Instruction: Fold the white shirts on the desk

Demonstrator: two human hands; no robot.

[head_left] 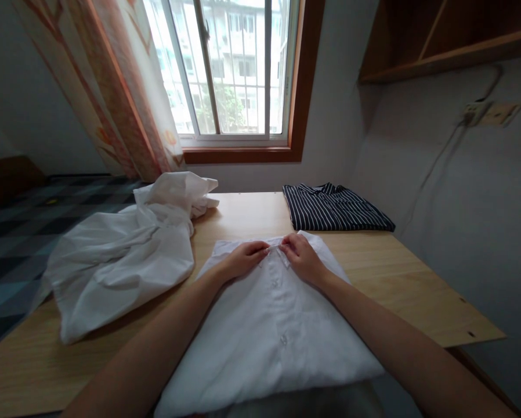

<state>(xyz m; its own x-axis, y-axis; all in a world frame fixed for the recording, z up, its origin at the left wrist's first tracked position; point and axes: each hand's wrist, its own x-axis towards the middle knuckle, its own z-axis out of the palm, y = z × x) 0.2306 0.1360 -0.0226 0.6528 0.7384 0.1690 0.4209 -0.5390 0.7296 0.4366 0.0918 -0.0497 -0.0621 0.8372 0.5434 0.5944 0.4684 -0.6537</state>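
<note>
A white button-up shirt lies front side up on the wooden table, its collar end away from me and its lower edge near my body. At the collar, my left hand pinches the fabric from the left side. My right hand grips the collar just across from it, fingers closed on the cloth. The fingertips of both hands are close together at the neck opening. Buttons run down the shirt's middle below them.
A crumpled white garment lies at the left, partly over the table's edge by a checked bed. A folded black-and-white striped shirt sits at the back right of the wooden table. Beyond are a window and a wall shelf.
</note>
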